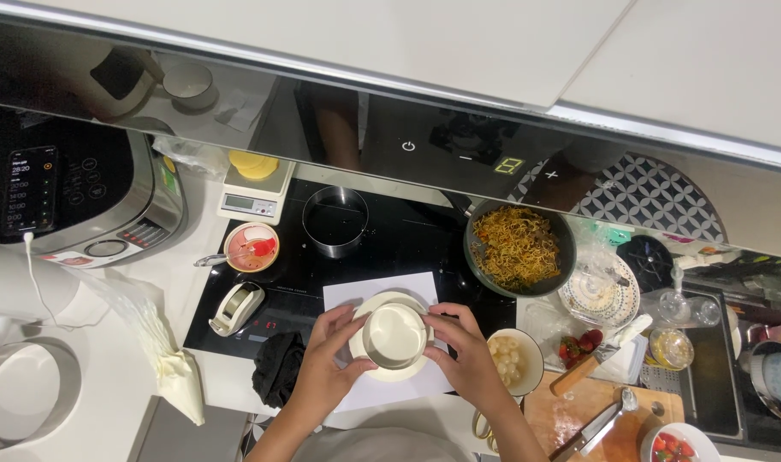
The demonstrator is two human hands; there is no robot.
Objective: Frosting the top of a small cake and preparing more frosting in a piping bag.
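Both hands grip a round metal ring mould [395, 335] filled with pale cream, left hand [332, 359] and right hand [469, 355] with fingers curled against its sides. The mould rests on a small plate [362, 359], unlifted; a noodle pan [519, 248] sits beyond it, right.

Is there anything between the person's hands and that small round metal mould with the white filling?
Nothing visible. The left hand and the right hand already cup the metal ring mould from either side, fingers against its wall. It stands on a pale round plate over a white paper sheet.
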